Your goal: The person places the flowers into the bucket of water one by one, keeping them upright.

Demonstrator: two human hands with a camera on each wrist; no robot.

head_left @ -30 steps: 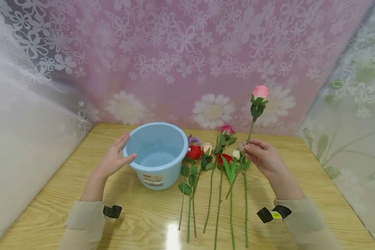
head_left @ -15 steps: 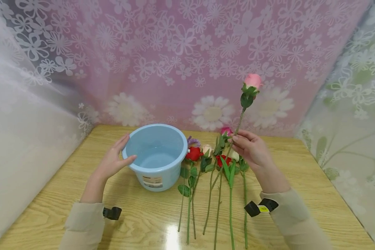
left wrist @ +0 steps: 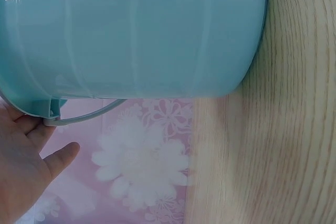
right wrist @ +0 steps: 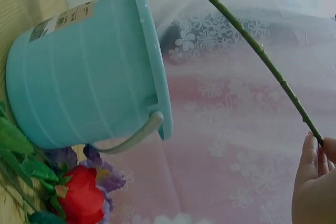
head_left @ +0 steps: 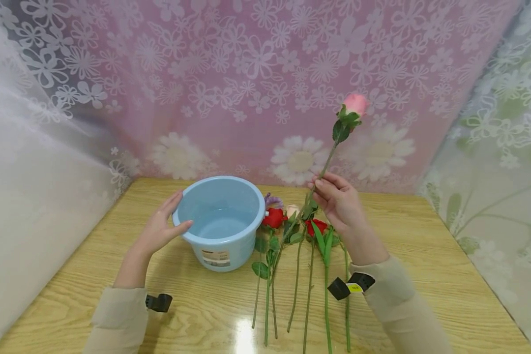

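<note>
Right hand (head_left: 339, 204) pinching long-stemmed pink artificial rose (head_left: 355, 104) aloft, left hand (head_left: 159, 227), fingers straight, steadying light-blue plastic bucket (head_left: 221, 221) rim.

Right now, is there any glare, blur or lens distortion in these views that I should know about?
Head view: a bright glare patch on the wooden table at the near edge; wide-angle bending toward the corners; otherwise sharp. Left wrist view: close to the blue bucket, the table grain curves from distortion. Right wrist view: the scene is rotated, and the rose stem is a little soft.
</note>
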